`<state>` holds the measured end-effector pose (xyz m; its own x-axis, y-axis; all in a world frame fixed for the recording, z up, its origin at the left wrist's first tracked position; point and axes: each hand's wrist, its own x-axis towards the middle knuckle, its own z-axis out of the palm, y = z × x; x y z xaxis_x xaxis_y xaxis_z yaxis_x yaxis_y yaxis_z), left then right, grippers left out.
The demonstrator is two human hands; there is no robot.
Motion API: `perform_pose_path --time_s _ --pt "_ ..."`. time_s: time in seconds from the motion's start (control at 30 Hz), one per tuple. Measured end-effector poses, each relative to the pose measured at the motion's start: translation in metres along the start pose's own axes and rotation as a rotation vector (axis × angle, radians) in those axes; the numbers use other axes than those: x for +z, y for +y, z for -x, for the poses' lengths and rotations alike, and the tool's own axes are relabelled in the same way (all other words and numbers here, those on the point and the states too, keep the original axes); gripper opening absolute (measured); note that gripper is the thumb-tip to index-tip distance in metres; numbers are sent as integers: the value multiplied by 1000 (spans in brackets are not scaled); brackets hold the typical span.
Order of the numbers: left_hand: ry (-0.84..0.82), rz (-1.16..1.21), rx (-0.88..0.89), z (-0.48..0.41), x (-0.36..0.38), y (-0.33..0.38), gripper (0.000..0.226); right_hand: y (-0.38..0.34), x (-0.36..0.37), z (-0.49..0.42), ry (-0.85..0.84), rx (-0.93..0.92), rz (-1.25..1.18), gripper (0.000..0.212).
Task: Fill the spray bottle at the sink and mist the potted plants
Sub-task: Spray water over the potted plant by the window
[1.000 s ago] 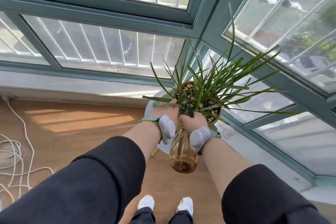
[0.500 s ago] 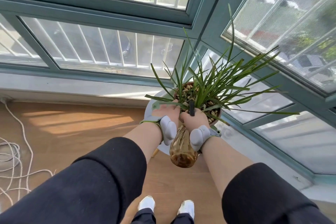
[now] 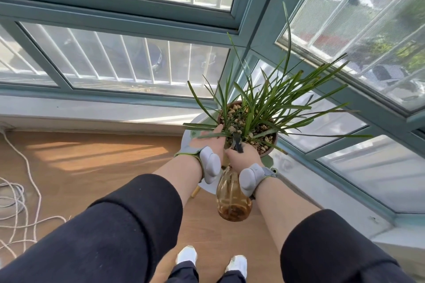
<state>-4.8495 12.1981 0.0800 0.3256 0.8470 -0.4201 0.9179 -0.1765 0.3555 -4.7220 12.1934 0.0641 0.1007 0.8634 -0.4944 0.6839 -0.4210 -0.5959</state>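
Note:
An amber spray bottle (image 3: 233, 201) hangs between my wrists, its black nozzle (image 3: 236, 143) aimed at the pot. My right hand (image 3: 243, 155) grips the bottle's head. A brown pot (image 3: 272, 142) filled with pebbles holds a plant of long narrow green leaves (image 3: 276, 103) and stands on a small white stool (image 3: 190, 138) in the window corner. My left hand (image 3: 210, 139) lies flat, fingers spread, among the lower leaves at the pot's left rim. It holds nothing.
Teal-framed windows (image 3: 138, 27) meet in a corner behind the plant, with a grey sill (image 3: 92, 110) below. White cable (image 3: 20, 190) lies coiled on the wooden floor at the left. My white shoes (image 3: 187, 255) stand below the bottle.
Both hands and the bottle have moved forward and up, closer over the pot. The left hand has spread out over the lower leaves.

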Motion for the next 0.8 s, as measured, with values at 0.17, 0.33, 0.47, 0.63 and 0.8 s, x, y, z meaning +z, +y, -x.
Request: perform_pose_path --time_s 0.17,0.33,0.47,0.63,0.8 --pt "-26 -73 -10 0 8 2 77 18 -1 14 -31 -119 21 14" --pt "-92 -79 -45 3 25 15 68 55 -5 23 -32 -122 45 12" --pt "-46 -78 -65 8 35 30 78 74 -12 20 -7 -32 56 12" --pt "29 -75 -51 13 53 51 84 86 -22 18 -36 31 30 15" --pt "36 -122 -95 9 67 71 85 97 -39 19 -47 2 -6 8"
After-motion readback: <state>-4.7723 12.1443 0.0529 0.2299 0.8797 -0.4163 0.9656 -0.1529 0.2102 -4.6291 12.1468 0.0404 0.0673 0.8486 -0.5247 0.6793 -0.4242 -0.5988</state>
